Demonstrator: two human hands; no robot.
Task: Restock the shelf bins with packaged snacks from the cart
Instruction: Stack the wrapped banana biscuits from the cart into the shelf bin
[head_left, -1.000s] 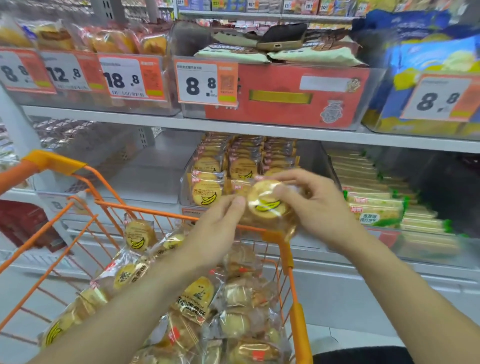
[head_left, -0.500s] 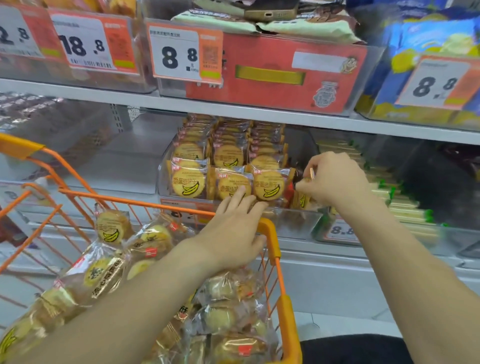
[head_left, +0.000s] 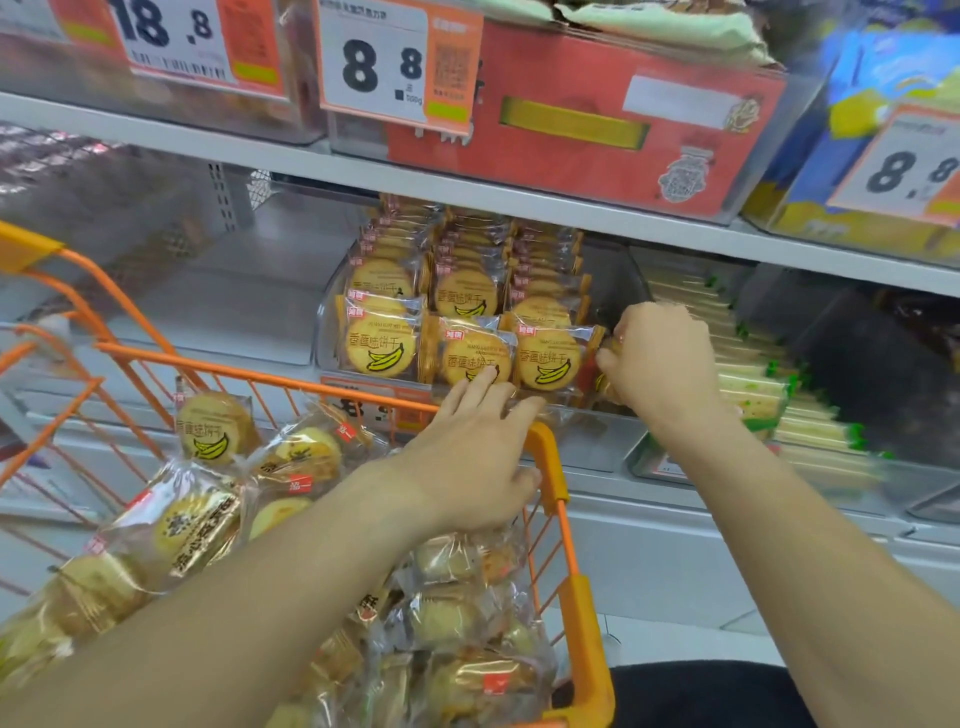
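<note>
so the banana biscuit pack (head_left: 605, 382) that was up in both hands a second ago is now wedged at the bin's (head_left: 613, 270) 3 o'clock end, right hand (head_left: 660, 358) curled on it, left hand (head_left: 467, 457) flat-fingered against the front row, one more stocked and the cart (head_left: 550, 467) at 7 o'clock still loaded

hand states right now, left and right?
Left hand: open, fingers straight, reaching over the cart rim to the front packs.
Right hand: fingers curled round a biscuit pack at the bin's right end.

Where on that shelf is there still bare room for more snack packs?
Bare grey shelf lies left of the clear bin of banana biscuit packs. That bin is packed three rows wide; its right edge, where the right hand works, looks tight.
</note>
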